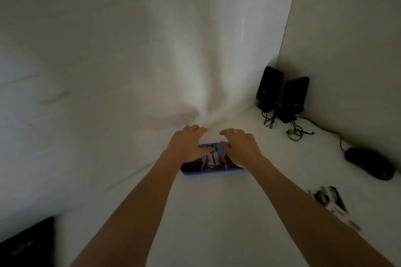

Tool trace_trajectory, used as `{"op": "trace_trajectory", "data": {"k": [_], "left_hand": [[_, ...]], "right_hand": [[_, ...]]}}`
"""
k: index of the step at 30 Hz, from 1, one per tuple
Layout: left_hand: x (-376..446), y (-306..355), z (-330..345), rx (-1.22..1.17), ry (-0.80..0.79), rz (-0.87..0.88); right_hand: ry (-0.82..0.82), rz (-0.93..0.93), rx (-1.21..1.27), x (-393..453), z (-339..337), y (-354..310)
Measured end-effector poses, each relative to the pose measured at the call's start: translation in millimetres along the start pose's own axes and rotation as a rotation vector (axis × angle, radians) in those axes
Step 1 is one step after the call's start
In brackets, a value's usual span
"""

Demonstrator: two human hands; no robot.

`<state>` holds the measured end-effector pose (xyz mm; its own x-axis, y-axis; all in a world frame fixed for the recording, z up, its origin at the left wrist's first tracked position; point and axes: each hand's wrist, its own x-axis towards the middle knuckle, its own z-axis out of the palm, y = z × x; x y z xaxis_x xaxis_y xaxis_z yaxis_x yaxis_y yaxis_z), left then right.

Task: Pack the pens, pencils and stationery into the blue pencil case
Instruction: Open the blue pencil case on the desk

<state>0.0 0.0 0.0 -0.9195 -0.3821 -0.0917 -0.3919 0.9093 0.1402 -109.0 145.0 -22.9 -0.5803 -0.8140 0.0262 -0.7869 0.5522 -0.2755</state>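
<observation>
The blue pencil case [213, 159] lies flat on the white surface [217, 212] straight ahead, its printed lid facing up and its long near edge toward the person. Both hands are on it: the left hand [187, 146] covers the left end with its thumb across the lid, and the right hand [240, 147] covers the right end. Fingers on both are spread and curled over the far edge — pressing or feeling for the rim rather than clamped shut on anything. The case looks like a rigid, flat box with a smooth, glossy lid, so it is probably light and apt to slide on the bare surface; one hand steadying the body while the other lifts the lid at the long edge seems the safest hold. The stationery [332, 203] — a loose, blurred bunch of pens and pencils — lies well apart, near the person's right forearm. Those thin, hard pieces should roll easily and are best pinched mid-shaft, a few at a time. Whether the lid is latched cannot be told.
</observation>
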Motion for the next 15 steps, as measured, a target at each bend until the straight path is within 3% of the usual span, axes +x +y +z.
{"op": "trace_trajectory", "data": {"k": [3, 6, 8, 15], "left_hand": [[11, -12, 50, 0.007, -0.015, 0.011], [12, -17, 83, -0.145, 0.125, 0.000], [13, -17, 89, -0.180, 0.243, 0.035], [-33, -8, 97, -0.197, 0.305, 0.045]], "right_hand": [[0.027, -0.015, -0.001, 4, 45, 11], [0.118, -0.036, -0.024, 3, 76, 16], [0.189, -0.047, -0.041, 6, 78, 18], [0.228, -0.037, -0.056, -34, 84, 3]]}}
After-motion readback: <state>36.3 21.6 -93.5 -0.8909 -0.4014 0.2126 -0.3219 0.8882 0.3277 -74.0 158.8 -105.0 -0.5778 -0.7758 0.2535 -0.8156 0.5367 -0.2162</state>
